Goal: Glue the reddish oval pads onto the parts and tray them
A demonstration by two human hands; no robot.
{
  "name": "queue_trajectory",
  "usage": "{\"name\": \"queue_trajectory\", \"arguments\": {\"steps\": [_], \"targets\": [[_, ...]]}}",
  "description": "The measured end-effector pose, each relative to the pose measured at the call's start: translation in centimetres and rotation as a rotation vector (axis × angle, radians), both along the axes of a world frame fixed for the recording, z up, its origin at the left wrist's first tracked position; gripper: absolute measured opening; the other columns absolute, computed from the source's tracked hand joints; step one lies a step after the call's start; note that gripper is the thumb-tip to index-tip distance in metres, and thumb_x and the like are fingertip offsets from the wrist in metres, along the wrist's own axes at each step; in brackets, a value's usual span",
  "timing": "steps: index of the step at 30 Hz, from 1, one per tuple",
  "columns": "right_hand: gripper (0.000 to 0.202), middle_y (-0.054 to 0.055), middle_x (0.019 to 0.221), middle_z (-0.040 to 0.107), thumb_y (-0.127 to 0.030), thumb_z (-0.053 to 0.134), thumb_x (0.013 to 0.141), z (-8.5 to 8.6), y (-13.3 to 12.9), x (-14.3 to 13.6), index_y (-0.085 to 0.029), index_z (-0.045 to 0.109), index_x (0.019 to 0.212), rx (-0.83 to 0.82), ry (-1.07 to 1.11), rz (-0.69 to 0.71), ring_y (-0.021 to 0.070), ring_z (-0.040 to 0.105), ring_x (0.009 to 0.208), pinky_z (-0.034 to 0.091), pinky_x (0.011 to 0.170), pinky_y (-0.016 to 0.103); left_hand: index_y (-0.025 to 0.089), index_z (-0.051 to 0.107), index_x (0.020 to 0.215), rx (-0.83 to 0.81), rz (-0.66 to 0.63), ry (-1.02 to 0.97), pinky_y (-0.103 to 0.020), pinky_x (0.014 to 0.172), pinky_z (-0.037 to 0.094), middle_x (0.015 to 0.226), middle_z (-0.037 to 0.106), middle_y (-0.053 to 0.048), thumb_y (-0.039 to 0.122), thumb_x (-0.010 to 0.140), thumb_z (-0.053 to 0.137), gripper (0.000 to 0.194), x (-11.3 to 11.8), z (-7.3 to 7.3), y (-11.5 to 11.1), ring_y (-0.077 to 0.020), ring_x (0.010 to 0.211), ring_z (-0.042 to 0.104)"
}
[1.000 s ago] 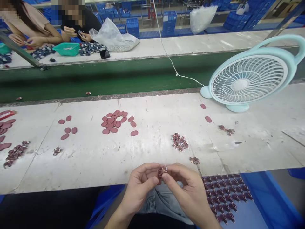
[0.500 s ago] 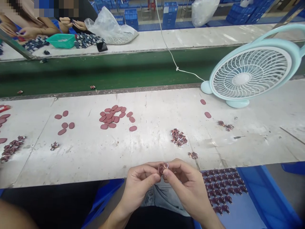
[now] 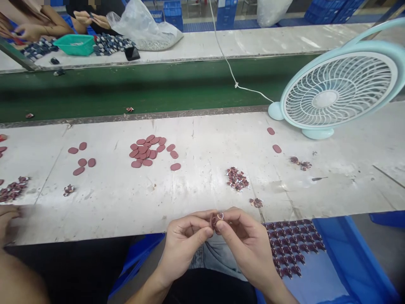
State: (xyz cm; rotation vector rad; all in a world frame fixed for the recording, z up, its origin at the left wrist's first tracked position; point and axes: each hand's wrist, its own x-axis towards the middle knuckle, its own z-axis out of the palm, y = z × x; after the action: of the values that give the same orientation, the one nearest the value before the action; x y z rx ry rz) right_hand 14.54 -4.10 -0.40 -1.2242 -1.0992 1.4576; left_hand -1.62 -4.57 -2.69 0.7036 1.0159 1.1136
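Note:
My left hand (image 3: 189, 237) pinches a dark red oval piece (image 3: 213, 220) at the front edge of the white table (image 3: 196, 185). Against it, my right hand (image 3: 245, 236) grips a small maroon piece with a white-and-orange rim (image 3: 219, 217). Fingertips cover parts of both pieces. Beyond my hands lies a pile of small maroon pieces (image 3: 237, 179), with a smaller cluster (image 3: 256, 202) nearer to me. A group of flat red ovals (image 3: 143, 151) is spread further left.
A pale blue fan (image 3: 325, 99) stands at the right. Below the table edge, a blue crate (image 3: 351, 257) holds rows of maroon pieces. Another person's hand (image 3: 8, 219) is at the left edge. A green channel (image 3: 177, 86) runs behind the table.
The view has shifted slightly, and another person's hand now shows over the table at the left. My hands keep nearly the same hold on the pieces.

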Motion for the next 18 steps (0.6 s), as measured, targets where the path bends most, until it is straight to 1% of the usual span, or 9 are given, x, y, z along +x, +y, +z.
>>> {"name": "queue_trajectory", "arguments": {"steps": [7, 13, 18], "targets": [[0.005, 0.003, 0.093, 0.073, -0.028, 0.068, 0.094, -0.31, -0.23, 0.02, -0.025, 0.071, 0.097, -0.004, 0.025, -0.020, 0.0165, 0.070, 0.086, 0.057, 0.079, 0.028, 0.020, 0.080, 0.081, 0.012, 0.009, 0.000, -0.038, 0.095, 0.059, 0.113, 0.079, -0.011, 0.016, 0.082, 0.078, 0.005, 0.23, 0.06, -0.18, -0.0275, 0.108, 0.072], [0.009, 0.001, 0.093, 0.071, -0.024, 0.066, 0.095, 0.15, 0.04, 0.44, -0.029, 0.071, 0.100, 0.115, -0.093, 0.005, 0.0149, 0.069, 0.086, 0.056, 0.078, 0.027, 0.020, 0.080, 0.081, 0.028, 0.001, 0.006, -0.036, 0.096, 0.058, 0.112, 0.078, -0.008, 0.014, 0.083, 0.076, 0.008, 0.27, 0.26, -0.05, -0.0255, 0.107, 0.072], [0.006, 0.002, 0.093, 0.072, -0.027, 0.067, 0.094, 0.15, -0.06, 0.11, -0.028, 0.072, 0.098, 0.061, -0.049, -0.039, 0.0163, 0.070, 0.087, 0.057, 0.079, 0.028, 0.020, 0.080, 0.081, 0.030, 0.011, 0.000, -0.036, 0.097, 0.058, 0.113, 0.078, -0.008, 0.014, 0.084, 0.075, 0.009, 0.50, 0.17, -0.08, -0.0268, 0.111, 0.071]]}}
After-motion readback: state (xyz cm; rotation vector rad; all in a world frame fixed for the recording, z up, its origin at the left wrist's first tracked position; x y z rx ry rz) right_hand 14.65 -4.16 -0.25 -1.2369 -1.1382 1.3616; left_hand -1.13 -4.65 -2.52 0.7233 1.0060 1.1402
